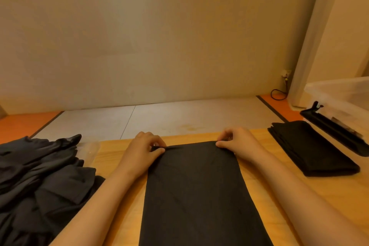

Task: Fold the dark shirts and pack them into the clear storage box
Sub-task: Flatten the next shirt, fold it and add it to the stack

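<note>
A dark shirt (196, 191), folded into a long narrow strip, lies flat on the wooden table (323, 189) in front of me. My left hand (142, 151) pinches its far left corner. My right hand (236, 142) pinches its far right corner. A heap of unfolded dark shirts (40, 181) sits at the left. A folded dark shirt (311, 148) lies at the right. The clear storage box (343, 94) stands at the far right, partly cut off by the frame edge.
A black bar-shaped object (333, 128), possibly the box's lid edge, lies beside the box. A clear plastic wrapper (89, 149) sits next to the heap. Beyond the table are a pale floor, a wall and a black cable (278, 94).
</note>
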The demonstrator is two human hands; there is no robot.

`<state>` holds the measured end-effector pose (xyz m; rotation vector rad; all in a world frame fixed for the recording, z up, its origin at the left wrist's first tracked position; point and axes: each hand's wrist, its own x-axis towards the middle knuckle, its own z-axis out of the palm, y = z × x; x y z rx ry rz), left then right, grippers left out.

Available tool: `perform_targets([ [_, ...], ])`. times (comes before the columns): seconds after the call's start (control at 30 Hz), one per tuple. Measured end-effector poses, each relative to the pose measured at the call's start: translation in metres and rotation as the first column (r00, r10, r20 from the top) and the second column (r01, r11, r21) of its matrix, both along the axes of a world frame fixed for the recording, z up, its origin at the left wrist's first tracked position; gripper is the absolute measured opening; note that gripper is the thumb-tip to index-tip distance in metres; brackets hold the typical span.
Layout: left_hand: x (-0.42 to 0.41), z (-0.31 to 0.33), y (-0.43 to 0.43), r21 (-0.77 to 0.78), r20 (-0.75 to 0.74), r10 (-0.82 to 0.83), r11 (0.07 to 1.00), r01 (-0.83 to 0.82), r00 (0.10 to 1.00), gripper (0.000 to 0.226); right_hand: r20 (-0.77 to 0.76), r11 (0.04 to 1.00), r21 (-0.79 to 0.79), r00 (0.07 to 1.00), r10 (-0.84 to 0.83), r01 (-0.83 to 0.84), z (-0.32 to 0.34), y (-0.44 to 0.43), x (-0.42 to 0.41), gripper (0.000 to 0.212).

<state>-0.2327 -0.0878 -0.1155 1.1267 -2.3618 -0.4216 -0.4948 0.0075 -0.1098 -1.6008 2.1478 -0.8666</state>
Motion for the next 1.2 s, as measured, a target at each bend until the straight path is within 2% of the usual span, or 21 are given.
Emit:
perform_targets([
  [0.17,0.005,0.004,0.001,-0.096,0.018,-0.002,0.995,0.003,1.0,0.011,0.0,0.996,-0.09,1.0,-0.023,0.023,0.001,0.001,-0.004,0.008],
  [0.3,0.006,0.003,0.001,-0.065,0.011,-0.002,0.998,0.003,1.0,0.012,0.003,1.0,-0.007,1.0,0.012,-0.012,0.003,0.002,-0.007,0.01],
  [0.43,0.007,0.001,0.0,0.006,-0.064,-0.04,0.999,0.041,0.997,0.018,-0.01,0.997,0.053,0.998,0.056,-0.055,0.006,0.002,-0.007,0.007],
  [0.53,0.005,0.004,0.002,0.072,-0.188,0.001,0.997,0.013,0.982,0.018,0.049,0.997,-0.047,0.997,0.067,-0.065,0.011,0.002,-0.003,0.007],
  [0.6,0.005,0.007,0.002,0.204,-0.334,0.061,0.979,0.009,0.941,0.016,0.09,0.991,-0.13,0.994,0.056,-0.044,0.014,-0.002,0.001,0.006],
  [0.67,0.008,0.005,-0.001,0.283,-0.402,0.121,0.959,-0.003,0.907,0.016,0.117,0.987,-0.162,0.992,0.039,-0.02,0.011,-0.005,0.004,0.005],
  [0.83,0.01,-0.005,-0.009,0.297,-0.272,0.186,0.95,-0.101,0.944,0.014,0.108,0.994,-0.111,0.994,0.0,0.012,-0.008,-0.011,0.004,0.011],
  [0.97,0.008,-0.004,-0.01,0.272,-0.309,0.187,0.957,-0.102,0.932,0.017,0.167,0.983,-0.184,0.986,0.026,0.006,-0.001,-0.012,0.005,0.01],
  [1.07,0.011,-0.003,-0.012,0.285,-0.359,0.212,0.952,-0.109,0.909,0.019,0.274,0.965,-0.262,0.957,0.097,-0.023,0.005,-0.016,0.012,0.01],
  [1.2,0.014,-0.005,-0.012,0.281,-0.318,0.236,0.949,-0.147,0.918,0.018,0.218,0.985,-0.172,0.974,0.054,-0.016,-0.01,-0.021,0.012,0.011],
])
